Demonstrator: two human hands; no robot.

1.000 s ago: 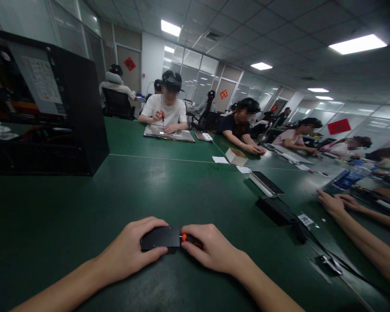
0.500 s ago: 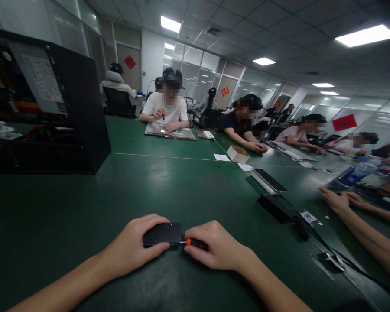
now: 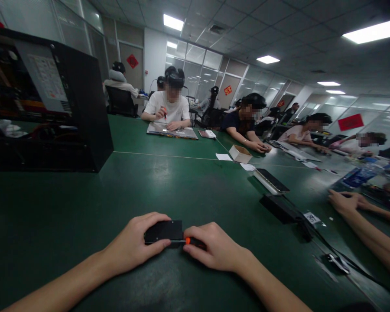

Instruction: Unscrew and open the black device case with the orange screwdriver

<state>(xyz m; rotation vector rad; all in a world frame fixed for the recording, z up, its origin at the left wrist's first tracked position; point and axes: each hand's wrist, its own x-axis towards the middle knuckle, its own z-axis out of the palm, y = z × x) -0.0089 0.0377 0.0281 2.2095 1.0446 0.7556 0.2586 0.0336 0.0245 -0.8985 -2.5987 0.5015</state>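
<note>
Near the front of the green table [image 3: 133, 190], my left hand [image 3: 138, 240] grips a flat black rectangular box [image 3: 167, 230] between thumb and fingers. What kind of device the box is does not show. My right hand [image 3: 214, 247] is closed around a screwdriver [image 3: 195, 243] with a black and orange handle. Its thin metal shaft points left and lies along the box's near right edge. Whether the tip sits in a screw or a seam, I cannot tell.
An open black computer case [image 3: 91, 108] stands at left. To the right are a black-topped white device [image 3: 271, 180], a black adapter [image 3: 279, 208] with cables and a small box [image 3: 240, 154]. A co-worker's hands [image 3: 347, 201] rest at far right; other people sit opposite.
The view has shifted slightly. More of the screwdriver's shaft shows along the box's edge now. Both hands keep their hold.
</note>
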